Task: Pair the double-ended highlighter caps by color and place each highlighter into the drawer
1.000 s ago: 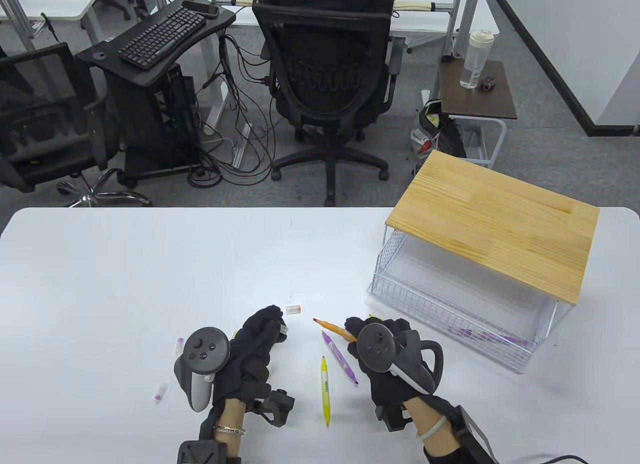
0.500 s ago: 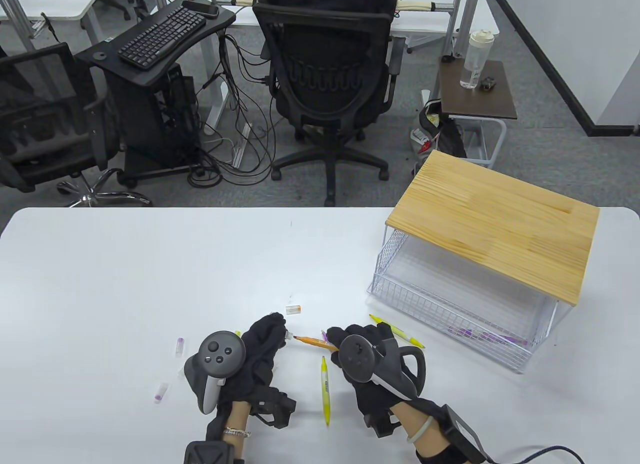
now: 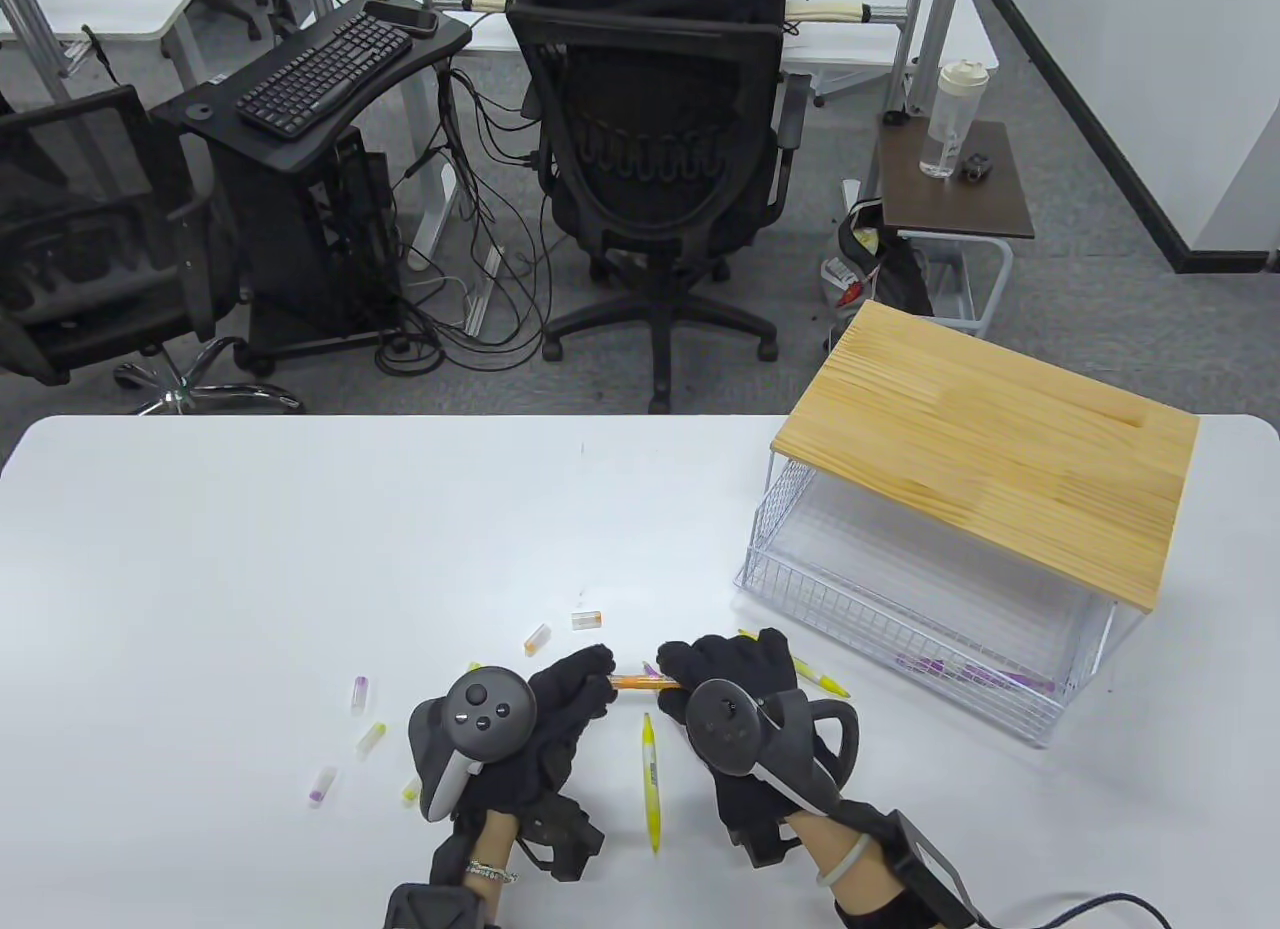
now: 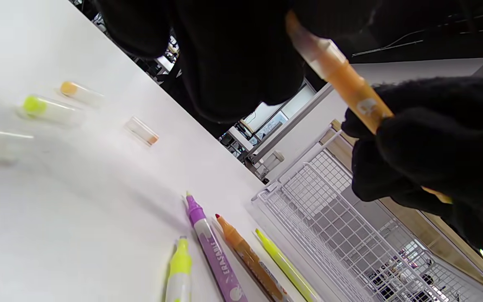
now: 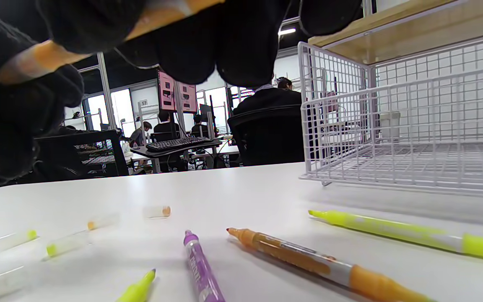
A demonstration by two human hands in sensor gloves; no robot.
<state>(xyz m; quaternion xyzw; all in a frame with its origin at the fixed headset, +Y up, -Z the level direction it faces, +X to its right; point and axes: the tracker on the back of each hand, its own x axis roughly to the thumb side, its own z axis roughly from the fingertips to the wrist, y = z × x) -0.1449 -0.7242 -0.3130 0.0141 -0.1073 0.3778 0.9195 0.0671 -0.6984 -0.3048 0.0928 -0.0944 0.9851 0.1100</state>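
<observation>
Two gloved hands, left (image 3: 560, 704) and right (image 3: 725, 669), pinching opposite ends of one orange double-ended highlighter (image 3: 640, 681), lifted off the white table (image 3: 250, 569). Below that grip: loose yellow highlighter (image 3: 651, 784). Right of it: white wire drawer (image 3: 900, 609).

"ERASABLE" is printed in white along the barrel of the purple highlighter (image 4: 216, 256) lying on the table, as read in the left wrist view. Lettering on the other highlighters is too small or blurred to be read.
</observation>
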